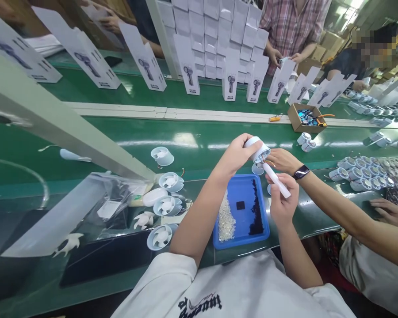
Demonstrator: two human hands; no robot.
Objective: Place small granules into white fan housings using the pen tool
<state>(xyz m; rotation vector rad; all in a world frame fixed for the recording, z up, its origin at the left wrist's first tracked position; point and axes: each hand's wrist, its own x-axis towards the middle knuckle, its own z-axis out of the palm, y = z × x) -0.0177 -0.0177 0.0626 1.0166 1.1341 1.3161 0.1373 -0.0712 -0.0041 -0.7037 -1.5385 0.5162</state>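
**White housing (261, 152), steady over the blue tray's (240, 225) far edge**

My left hand (240, 152) curls round the housing, above the tray's far right corner. My right hand (283, 198), fingers closed, pinches a white stick-shaped part (277, 180) right of the tray. I'd keep both steady and the thin wires (269, 163) slack; they could snag. A co-worker's hand (283, 160) is just beside, beyond the tray.

One blue tray (241, 225); around it, one white handle (277, 182) between one and two o'clock, four cups (175, 206) between eight and ten, two loose fans (144, 220) at nine, one cardboard box (297, 121) at one.
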